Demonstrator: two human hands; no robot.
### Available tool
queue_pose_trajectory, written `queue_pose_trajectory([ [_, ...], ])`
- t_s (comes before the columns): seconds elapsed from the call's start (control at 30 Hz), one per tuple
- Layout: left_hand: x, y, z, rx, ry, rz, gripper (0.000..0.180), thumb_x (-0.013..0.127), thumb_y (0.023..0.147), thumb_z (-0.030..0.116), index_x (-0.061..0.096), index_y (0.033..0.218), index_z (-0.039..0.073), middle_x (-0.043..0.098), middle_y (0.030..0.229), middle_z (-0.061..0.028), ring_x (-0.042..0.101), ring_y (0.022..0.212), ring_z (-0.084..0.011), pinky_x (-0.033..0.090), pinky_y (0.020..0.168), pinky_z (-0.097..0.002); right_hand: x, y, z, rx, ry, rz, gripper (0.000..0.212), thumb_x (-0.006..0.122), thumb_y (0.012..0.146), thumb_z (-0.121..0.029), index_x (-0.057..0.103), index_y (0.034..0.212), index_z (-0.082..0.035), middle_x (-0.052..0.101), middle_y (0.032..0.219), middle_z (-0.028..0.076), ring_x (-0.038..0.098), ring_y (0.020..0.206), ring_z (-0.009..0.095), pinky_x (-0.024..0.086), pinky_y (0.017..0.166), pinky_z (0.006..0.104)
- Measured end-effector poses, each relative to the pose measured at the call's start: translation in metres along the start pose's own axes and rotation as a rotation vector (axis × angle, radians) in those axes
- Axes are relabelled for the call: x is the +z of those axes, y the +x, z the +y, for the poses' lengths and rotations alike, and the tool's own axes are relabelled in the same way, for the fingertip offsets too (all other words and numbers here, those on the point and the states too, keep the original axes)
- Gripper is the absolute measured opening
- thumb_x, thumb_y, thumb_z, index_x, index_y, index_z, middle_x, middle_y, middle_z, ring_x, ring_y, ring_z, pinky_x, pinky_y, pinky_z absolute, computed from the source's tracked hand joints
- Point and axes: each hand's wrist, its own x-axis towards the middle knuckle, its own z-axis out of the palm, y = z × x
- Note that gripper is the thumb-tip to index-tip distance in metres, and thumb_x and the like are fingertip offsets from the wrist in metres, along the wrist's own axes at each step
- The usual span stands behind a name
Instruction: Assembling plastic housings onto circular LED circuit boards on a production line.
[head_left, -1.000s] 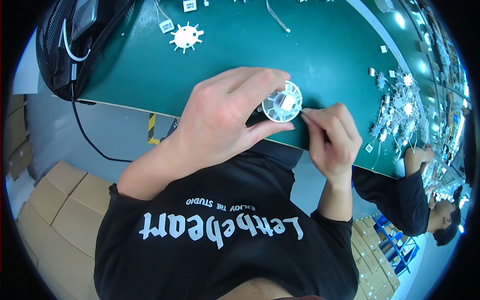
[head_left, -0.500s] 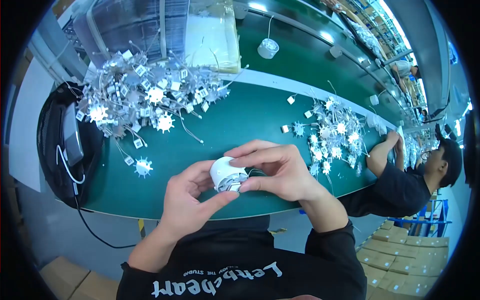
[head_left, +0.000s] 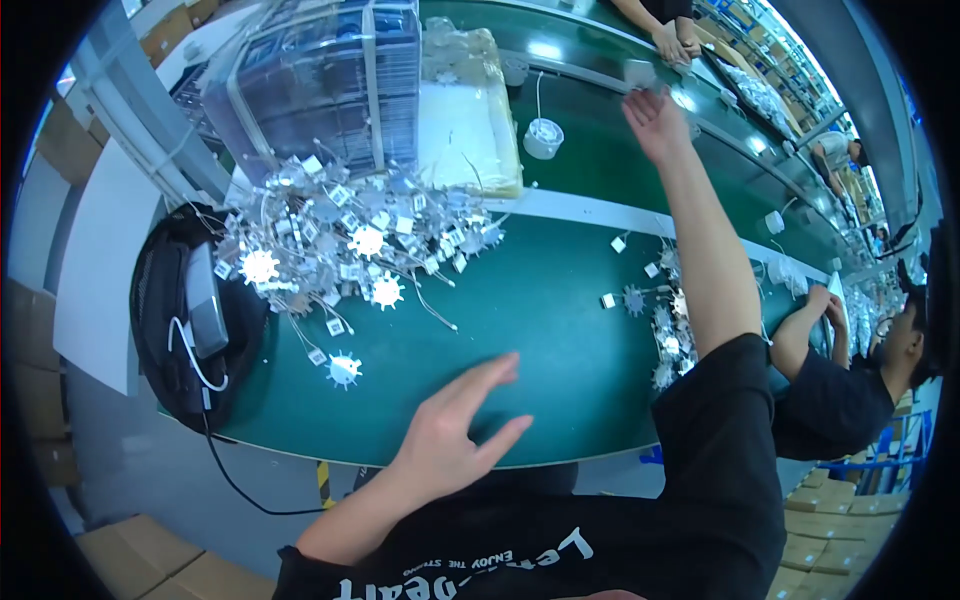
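Observation:
My right hand is stretched far out over the green conveyor belt, its palm showing and its fingers apart. Just beyond its fingertips is a blurred white cylindrical housing; whether they still touch I cannot tell. My left hand hovers above the near part of the green table, thumb and fingers apart, holding nothing. Ahead and to its left lies a big heap of silvery star-shaped light boards with wires and small white connectors. A smaller heap of such boards is partly hidden behind my right arm.
Another white housing with a wire stands on the belt. Behind the large heap are a strapped stack of clear plastic trays and a wrapped pale stack. A black bag sits left; a co-worker works at right.
Both hands were together on the white housing. My right hand has moved away to the far belt, and the left has let go and opened. The view has shifted somewhat.

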Motion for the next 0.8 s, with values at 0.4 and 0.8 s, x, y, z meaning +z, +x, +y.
queue_pose_trajectory([
  [0.4,0.002,0.003,-0.003,0.135,0.153,-0.117,0.036,0.084,0.089,0.011,0.073,0.123,0.004,0.076,0.128,-0.0115,0.075,0.111,-0.0296,0.058,0.096,-0.0396,-0.128,0.109,-0.068,-0.249,-2.197,0.136,0.055,0.061,0.097,-0.011,0.054,0.151,-0.016,0.063,0.145,0.025,0.058,0.139,0.044,0.047,0.117,0.0528],
  [0.8,0.003,-0.010,0.013,0.112,0.116,0.141,0.061,0.090,0.082,0.010,0.066,0.138,0.004,0.069,0.138,-0.0162,0.068,0.123,-0.0348,0.052,0.109,-0.0454,0.022,-0.287,-0.030,-0.952,-1.663,-0.959,0.059,0.078,0.083,-0.002,0.058,0.138,-0.005,0.065,0.094,0.016,0.066,0.087,0.039,0.053,0.078,0.0460],
])
